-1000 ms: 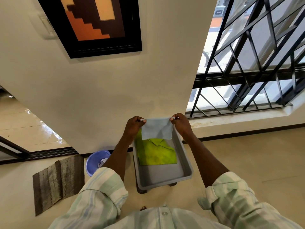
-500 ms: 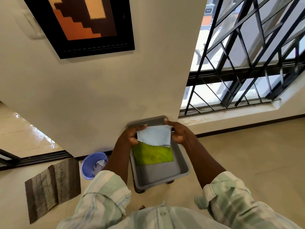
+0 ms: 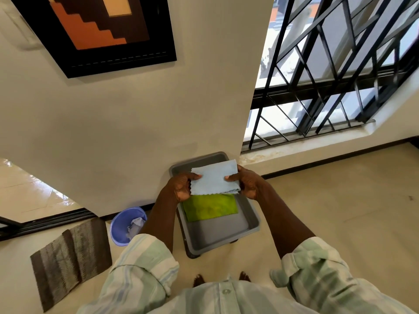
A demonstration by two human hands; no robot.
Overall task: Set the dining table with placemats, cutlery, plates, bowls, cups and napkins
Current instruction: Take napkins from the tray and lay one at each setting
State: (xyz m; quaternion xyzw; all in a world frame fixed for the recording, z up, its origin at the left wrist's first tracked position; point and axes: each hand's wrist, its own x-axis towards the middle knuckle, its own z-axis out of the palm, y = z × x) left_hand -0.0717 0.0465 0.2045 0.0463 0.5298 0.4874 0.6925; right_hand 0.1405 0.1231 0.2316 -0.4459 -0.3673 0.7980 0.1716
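— Holding the napkin [image 3: 215, 179] at centre frame: left hand [image 3: 181, 186] and right hand [image 3: 247, 184] each pinch a short end.
— Axis?
— I read it running left-right, over the tray [image 3: 252, 219], above the green cloth [image 3: 209, 207]; both hands equally near.

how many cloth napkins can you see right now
2: a light blue napkin held between both hands above the grey tray, and a green napkin lying in it. More may hide underneath.
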